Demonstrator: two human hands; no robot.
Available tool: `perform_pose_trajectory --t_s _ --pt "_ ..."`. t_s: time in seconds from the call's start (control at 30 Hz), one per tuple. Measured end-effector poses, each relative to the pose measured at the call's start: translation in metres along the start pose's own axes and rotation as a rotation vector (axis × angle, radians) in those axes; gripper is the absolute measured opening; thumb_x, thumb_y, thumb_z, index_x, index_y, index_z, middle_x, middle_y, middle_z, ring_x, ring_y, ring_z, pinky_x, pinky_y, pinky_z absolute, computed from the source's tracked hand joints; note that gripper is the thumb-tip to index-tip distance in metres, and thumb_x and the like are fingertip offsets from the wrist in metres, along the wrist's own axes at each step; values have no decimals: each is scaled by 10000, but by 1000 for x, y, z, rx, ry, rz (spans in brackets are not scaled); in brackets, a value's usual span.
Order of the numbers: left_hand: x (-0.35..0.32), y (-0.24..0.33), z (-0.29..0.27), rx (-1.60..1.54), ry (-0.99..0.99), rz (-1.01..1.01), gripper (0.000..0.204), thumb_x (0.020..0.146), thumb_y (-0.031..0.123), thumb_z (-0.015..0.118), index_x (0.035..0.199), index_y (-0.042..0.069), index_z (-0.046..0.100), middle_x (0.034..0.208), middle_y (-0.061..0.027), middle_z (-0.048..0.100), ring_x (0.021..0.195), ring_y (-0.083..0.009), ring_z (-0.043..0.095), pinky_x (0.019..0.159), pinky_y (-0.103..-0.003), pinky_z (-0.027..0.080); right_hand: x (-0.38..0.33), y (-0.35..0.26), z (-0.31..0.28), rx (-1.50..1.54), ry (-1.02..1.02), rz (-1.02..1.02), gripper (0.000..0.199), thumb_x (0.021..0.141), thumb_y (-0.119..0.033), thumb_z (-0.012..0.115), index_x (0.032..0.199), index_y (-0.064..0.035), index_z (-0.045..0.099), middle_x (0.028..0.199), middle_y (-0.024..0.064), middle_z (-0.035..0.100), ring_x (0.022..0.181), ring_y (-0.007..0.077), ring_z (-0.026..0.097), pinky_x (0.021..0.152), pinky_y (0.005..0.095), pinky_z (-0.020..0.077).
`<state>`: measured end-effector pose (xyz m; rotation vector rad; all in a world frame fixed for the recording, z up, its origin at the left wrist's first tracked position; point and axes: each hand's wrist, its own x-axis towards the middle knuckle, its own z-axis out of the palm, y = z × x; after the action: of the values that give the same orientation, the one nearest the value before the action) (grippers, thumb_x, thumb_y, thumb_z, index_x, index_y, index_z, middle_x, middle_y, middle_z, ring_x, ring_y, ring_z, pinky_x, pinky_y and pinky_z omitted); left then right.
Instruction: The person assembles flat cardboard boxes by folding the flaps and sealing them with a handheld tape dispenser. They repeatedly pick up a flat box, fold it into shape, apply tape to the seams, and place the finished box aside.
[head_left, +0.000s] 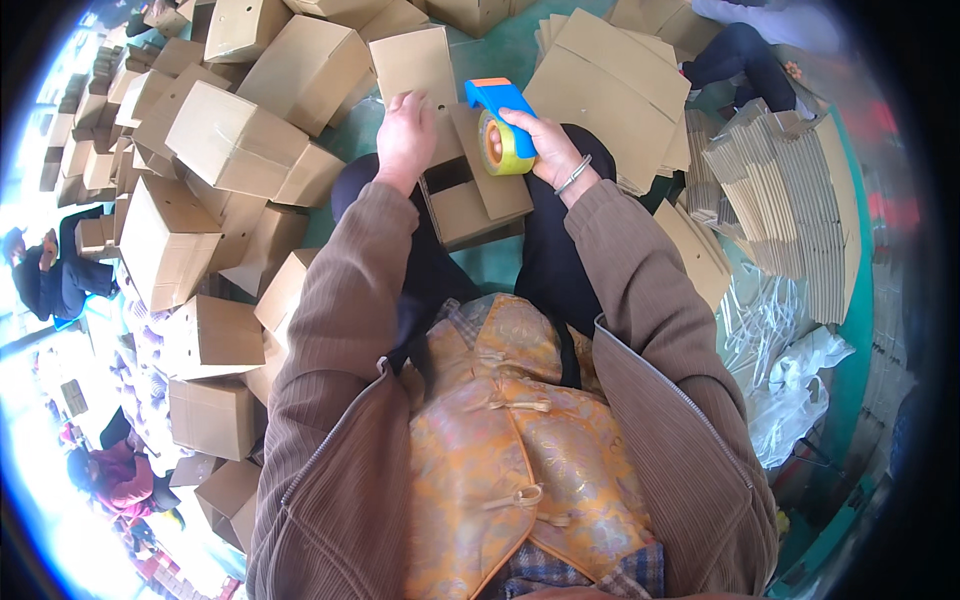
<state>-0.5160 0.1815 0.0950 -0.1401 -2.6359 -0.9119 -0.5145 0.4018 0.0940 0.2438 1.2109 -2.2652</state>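
Observation:
Between my knees sits a cardboard box with flaps up and a dark gap into its inside. My right hand is closed round a blue tape dispenser with an orange front edge. A roll of yellowish tape is mounted on it, over the box's right flap. My left hand is at the box's left side, below the raised far flap. Its fingers look bent inward and slightly blurred; whatever may be in them is hidden.
Assembled cartons are heaped on my left. Flat cardboard sheets lie ahead to the right, beside stacks of folded cardboard. Clear plastic bags lie at the right on the green floor. Other people are at the far left.

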Motion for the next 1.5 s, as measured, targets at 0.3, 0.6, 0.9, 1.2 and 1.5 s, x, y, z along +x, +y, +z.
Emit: perform_pose_trajectory --t_s 0.3,0.6,0.9,1.2,1.5 --pt "7 -1 59 169 -23 -16 231 951 257 499 950 48 599 934 -167 652 869 -380 620 795 -483 486 -10 -2 0 -31 -29 -4 280 881 -227 678 999 21 620 833 96 679 711 169 665 675 283 533" --pt "2 -17 61 238 -164 45 292 956 342 523 1060 77 588 1004 -126 663 910 -348 629 776 -459 494 -12 3 -2 -69 -15 -31 299 857 -268 706 975 -2 638 840 91 683 722 164 664 671 299 540" --pt "17 -48 25 -246 -634 -10 778 756 491 746 1377 106 477 1326 -156 557 1256 -332 500 1037 -407 400 -14 7 2 -62 -4 -47 310 858 -266 701 986 8 634 826 96 682 702 166 661 666 291 537" --pt "29 -53 32 -312 -726 -125 754 731 417 782 1369 119 512 1257 -165 612 1172 -318 574 996 -375 444 -14 5 7 -108 16 -47 300 862 -262 697 993 1 637 817 93 681 697 162 658 657 284 531" --pt "29 -58 39 -301 -687 -241 524 796 331 718 1288 185 612 1195 -131 657 1121 -283 609 965 -358 460 -54 35 45 -122 -29 -154 262 880 -231 686 978 6 631 779 99 676 676 155 657 643 284 530"
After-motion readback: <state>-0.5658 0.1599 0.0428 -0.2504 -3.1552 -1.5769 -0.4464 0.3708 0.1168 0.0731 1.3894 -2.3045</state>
